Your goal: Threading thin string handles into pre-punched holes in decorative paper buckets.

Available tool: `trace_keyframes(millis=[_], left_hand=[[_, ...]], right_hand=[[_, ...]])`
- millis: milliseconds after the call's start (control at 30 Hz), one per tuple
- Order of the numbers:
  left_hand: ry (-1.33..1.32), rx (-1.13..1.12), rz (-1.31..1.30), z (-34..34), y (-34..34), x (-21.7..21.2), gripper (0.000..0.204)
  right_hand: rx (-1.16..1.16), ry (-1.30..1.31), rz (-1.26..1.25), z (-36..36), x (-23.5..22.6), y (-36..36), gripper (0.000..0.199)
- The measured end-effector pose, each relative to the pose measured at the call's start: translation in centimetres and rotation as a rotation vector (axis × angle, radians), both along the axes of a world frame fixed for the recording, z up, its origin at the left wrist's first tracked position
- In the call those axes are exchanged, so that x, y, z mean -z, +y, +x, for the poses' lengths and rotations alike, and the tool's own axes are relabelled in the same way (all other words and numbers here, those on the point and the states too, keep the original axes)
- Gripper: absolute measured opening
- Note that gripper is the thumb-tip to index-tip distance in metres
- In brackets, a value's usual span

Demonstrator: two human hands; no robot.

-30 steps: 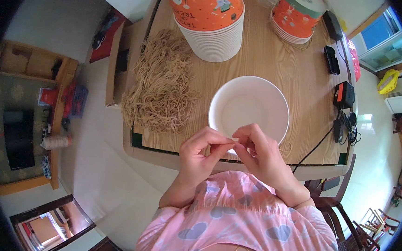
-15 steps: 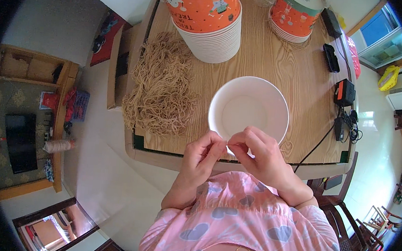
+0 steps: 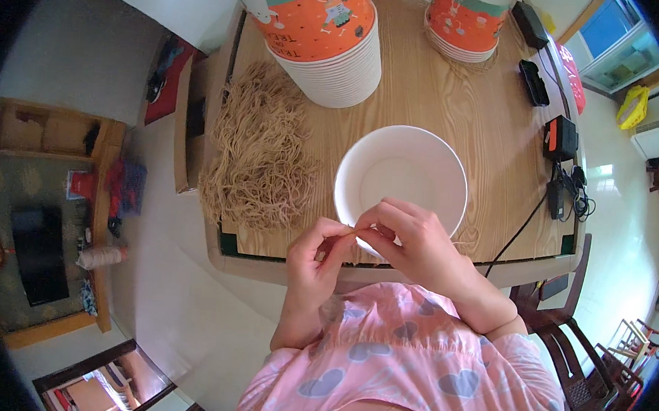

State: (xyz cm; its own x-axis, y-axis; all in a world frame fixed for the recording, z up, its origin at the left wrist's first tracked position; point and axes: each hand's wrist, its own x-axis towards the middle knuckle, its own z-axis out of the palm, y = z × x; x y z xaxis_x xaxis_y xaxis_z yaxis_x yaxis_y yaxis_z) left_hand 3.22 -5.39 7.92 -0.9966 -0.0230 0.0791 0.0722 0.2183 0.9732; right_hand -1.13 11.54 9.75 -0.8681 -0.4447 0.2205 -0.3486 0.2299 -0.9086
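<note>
A white, round paper bucket [image 3: 403, 161] stands on the table, its inside facing up. At its near rim, the fingertips of my left hand [image 3: 315, 252] and my right hand [image 3: 417, 241] meet in a pinch. What lies between them is too small to make out. Both hands are closed, thumbs pressed to the forefingers. My right hand covers part of the near rim. To the left of the bucket lies a loose heap of tan string [image 3: 261, 151], apart from my hands.
Behind the bucket stands a tall stack of orange and green patterned paper buckets [image 3: 329, 45], with a smaller stack [image 3: 468, 24] at back right. Along the right edge are a black and orange box [image 3: 560, 139], cables [image 3: 575, 190] and a black tray [image 3: 533, 84]. A dark chair [image 3: 565, 329] stands at right.
My hands have shifted slightly left, still pinched together at the fingertips. The whole view has turned a little, so the bucket and stacks also appear further left.
</note>
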Motion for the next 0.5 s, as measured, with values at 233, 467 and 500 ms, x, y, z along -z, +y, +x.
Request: trace_keyframes(millis=[233, 467, 500], left_hand=[[0.112, -0.191, -0.191, 0.1, 0.0, 0.6, 0.007], [0.063, -0.158, -0.325, 0.1, -1.2, 1.7, 0.013], [0.062, -0.160, -0.327, 0.2, -1.2, 1.7, 0.013]], right_hand=[[0.025, 0.031, 0.143, -0.4, 0.9, -0.5, 0.009], [-0.017, 0.090, 0.371, -0.6, 1.9, -0.8, 0.017], [-0.019, 0.090, 0.369, -0.6, 1.9, -0.8, 0.017]])
